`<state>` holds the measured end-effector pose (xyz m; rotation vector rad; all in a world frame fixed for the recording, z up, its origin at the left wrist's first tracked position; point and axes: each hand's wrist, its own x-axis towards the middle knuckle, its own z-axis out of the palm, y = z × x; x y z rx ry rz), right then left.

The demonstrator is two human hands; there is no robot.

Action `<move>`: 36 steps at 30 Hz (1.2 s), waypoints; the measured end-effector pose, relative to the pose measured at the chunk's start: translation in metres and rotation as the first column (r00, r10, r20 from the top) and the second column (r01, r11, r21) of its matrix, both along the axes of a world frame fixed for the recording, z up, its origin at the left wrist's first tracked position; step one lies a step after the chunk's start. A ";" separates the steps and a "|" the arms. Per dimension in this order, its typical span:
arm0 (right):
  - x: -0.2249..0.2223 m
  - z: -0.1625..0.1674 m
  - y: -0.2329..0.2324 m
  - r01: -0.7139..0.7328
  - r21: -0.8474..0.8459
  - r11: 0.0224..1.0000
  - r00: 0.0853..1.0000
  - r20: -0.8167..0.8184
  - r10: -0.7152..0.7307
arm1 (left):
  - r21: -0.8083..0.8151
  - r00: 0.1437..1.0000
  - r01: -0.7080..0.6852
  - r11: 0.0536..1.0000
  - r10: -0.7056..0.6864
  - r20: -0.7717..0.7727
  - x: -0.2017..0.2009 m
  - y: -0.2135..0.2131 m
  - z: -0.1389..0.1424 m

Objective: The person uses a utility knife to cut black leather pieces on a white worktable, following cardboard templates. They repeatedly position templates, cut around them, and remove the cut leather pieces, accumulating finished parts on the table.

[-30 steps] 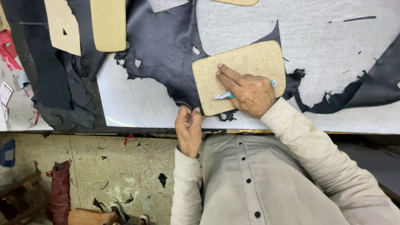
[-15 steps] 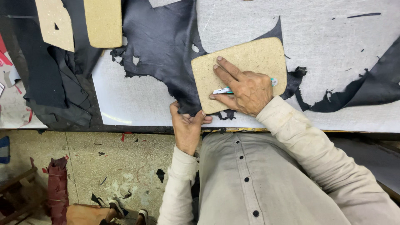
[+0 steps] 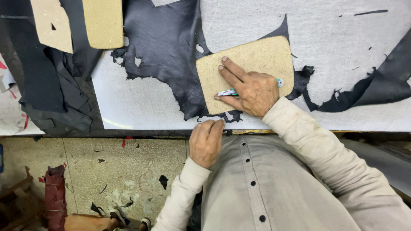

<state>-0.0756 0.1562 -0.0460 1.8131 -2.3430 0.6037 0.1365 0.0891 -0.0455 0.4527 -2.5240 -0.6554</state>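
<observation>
A tan board template (image 3: 257, 60) with rounded corners lies on a sheet of dark leather (image 3: 167, 51) on the white cutting table (image 3: 137, 107). My right hand (image 3: 248, 87) presses flat on the template and holds a teal and white pen (image 3: 229, 92) under its fingers. My left hand (image 3: 206, 141) is at the table's near edge, with its fingertips on the ragged lower edge of the leather just below the template.
Two more tan templates (image 3: 102, 23) (image 3: 53, 23) lie at the far left on a heap of dark fabric (image 3: 47, 90). A dark leather strip (image 3: 368, 90) curls at the right. Below the table edge are a stone floor with scraps (image 3: 128, 171) and a red roll (image 3: 55, 199).
My left hand has shifted along the table edge and now pinches the leather's lower edge below the template. My right hand stays on the template with the pen.
</observation>
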 end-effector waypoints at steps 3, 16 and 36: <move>0.000 -0.002 0.001 -0.003 0.003 1.000 1.000 0.010 0.003 | -0.126 0.992 0.125 0.984 -0.120 0.050 -0.004 -0.012 -0.009; 0.007 -0.012 0.009 -0.009 0.005 1.000 1.000 -0.009 0.009 | -0.120 0.982 0.165 0.979 -0.151 0.114 -0.012 -0.014 -0.038; -0.001 -0.006 0.028 -0.032 0.071 0.997 0.998 -0.049 0.035 | 0.161 0.987 -0.152 0.975 0.157 -0.021 -0.005 -0.010 -0.026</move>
